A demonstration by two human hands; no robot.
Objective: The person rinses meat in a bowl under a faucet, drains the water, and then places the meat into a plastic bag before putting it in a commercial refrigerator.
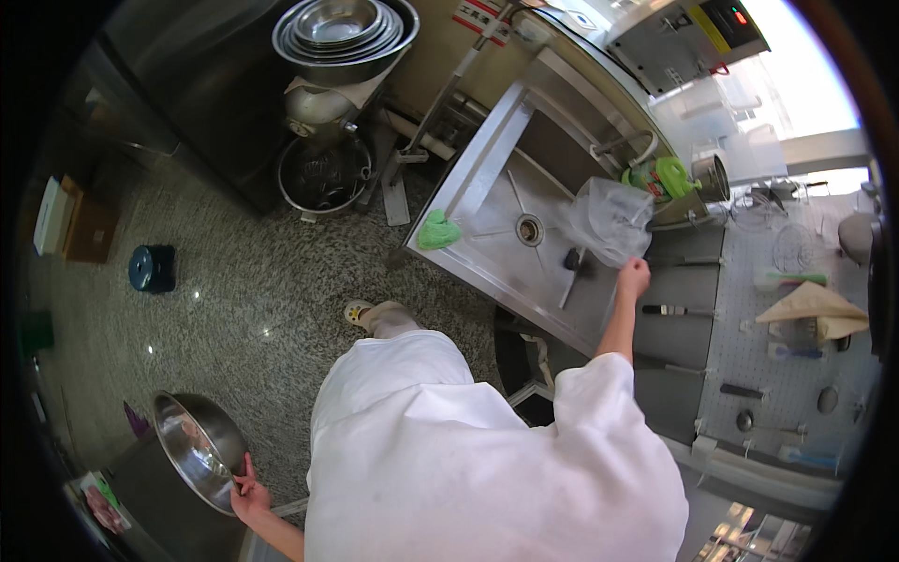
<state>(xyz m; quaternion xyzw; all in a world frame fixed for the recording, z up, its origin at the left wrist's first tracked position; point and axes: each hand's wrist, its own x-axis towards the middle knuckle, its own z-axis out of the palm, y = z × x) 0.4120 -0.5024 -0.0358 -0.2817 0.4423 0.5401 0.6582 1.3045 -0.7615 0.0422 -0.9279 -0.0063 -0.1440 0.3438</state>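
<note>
My left hand grips the rim of a stainless steel mixing bowl, which is tilted on its side at the lower left. Some pinkish matter shows on or reflects from the inside of the bowl; I cannot tell which. Out to the right, my right hand is closed on the edge of a crumpled clear plastic bag. The bag hangs over a stainless steel sink with a round drain. A green cloth lies on the sink's near left corner.
Stacked steel bowls stand above a large mixer bowl. A green jug sits by the faucet. Utensils hang on the pegboard. On the floor are a blue stool and a cardboard box. Packaged meat lies lower left.
</note>
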